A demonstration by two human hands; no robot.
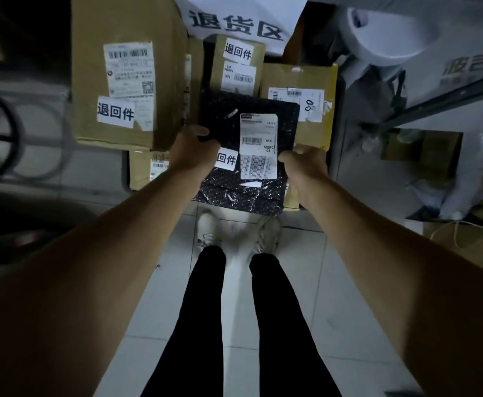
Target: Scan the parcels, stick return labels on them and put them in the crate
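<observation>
A black speckled plastic parcel (226, 110) is held over a pile of cardboard parcels. It carries a white shipping label (258, 144) and a white return label (226, 159) printed in black characters. My left hand (191, 151) grips the parcel's left edge, thumb on top. Along the right edge my right hand (303, 163) holds it with curled fingers. Under and behind it lie a large cardboard box (125, 75) with a return label, a small box (238, 64) with one too, and a yellow-brown parcel (300, 96). No crate wall is plainly visible.
A white sign (240, 21) with large black characters hangs behind the pile. White bags and a metal rack (406, 81) stand to the right, with a brown box (463, 239) and cord on the floor. My legs and shoes (237, 233) stand on white tiles.
</observation>
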